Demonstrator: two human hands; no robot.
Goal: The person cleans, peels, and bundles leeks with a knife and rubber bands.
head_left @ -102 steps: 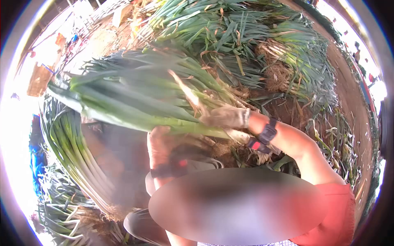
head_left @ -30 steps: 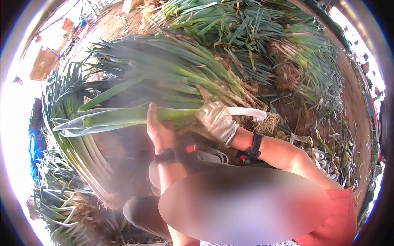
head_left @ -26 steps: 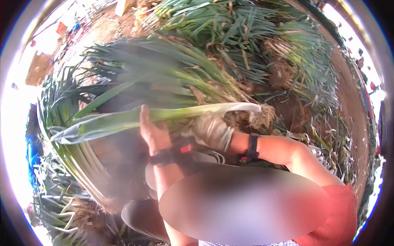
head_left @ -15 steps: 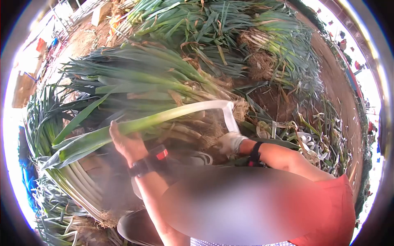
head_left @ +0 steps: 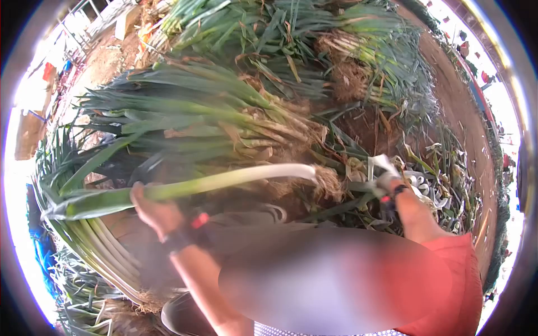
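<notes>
A long leek [head_left: 241,177] with a white shank and brown roots lies across my left hand [head_left: 151,210], whose fingers are wrapped round its green part. The leaves reach left over a bundle of leeks [head_left: 115,255]. My right hand [head_left: 388,180], in a pale glove and blurred, is out to the right, apart from the leek's roots. A whitish strip of peel [head_left: 383,163] sticks up from its fingers. Dark bands circle both wrists.
Beyond my hands lies a large pile of leeks [head_left: 224,106], roots toward the right. More leeks [head_left: 386,50] are heaped farther back. Peeled scraps [head_left: 434,185] litter the ground at the right. A shoe [head_left: 182,315] shows at the bottom.
My right hand has moved right, away from the leek, and the white strip has come off the shank with it. My left hand and the leek have shifted slightly left and down.
</notes>
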